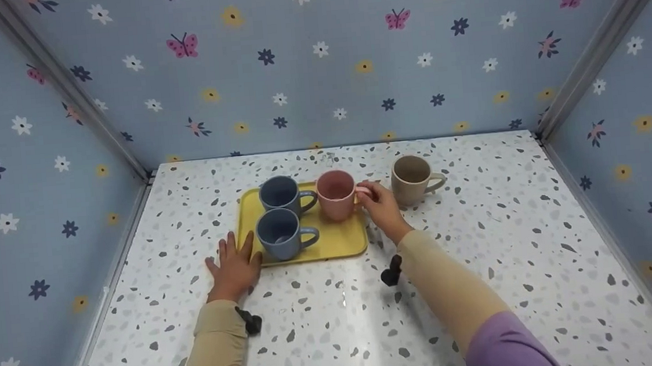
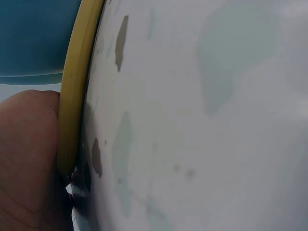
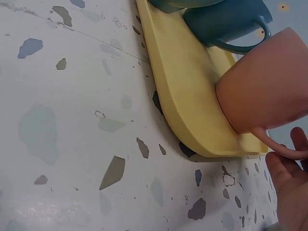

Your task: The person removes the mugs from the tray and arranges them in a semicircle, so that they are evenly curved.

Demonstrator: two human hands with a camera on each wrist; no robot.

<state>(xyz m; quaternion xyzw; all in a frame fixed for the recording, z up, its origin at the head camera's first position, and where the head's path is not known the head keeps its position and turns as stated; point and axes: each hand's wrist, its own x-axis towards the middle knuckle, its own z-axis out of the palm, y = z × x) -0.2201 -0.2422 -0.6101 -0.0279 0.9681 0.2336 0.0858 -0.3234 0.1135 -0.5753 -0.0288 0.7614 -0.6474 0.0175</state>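
Observation:
My right hand (image 1: 385,212) pinches the handle of a pink mug (image 1: 338,204) at the right side of a yellow tray (image 1: 339,243). In the right wrist view the mug (image 3: 269,84) stands on the tray, its handle between my thumb and fingers. Two blue mugs share the tray: one (image 1: 279,245) at the front, another (image 1: 279,195) behind it, both with handles to the right. Spread fingers of my left hand (image 1: 234,271) lie at the tray's left front corner. The left wrist view shows part of that hand (image 2: 29,154) against the tray's rim (image 2: 72,96).
To the right of the tray, a beige mug (image 1: 411,189) stands on the white speckled table (image 1: 326,334), close to my right hand. Flower-patterned panels (image 1: 319,90) rise behind the table and on both sides.

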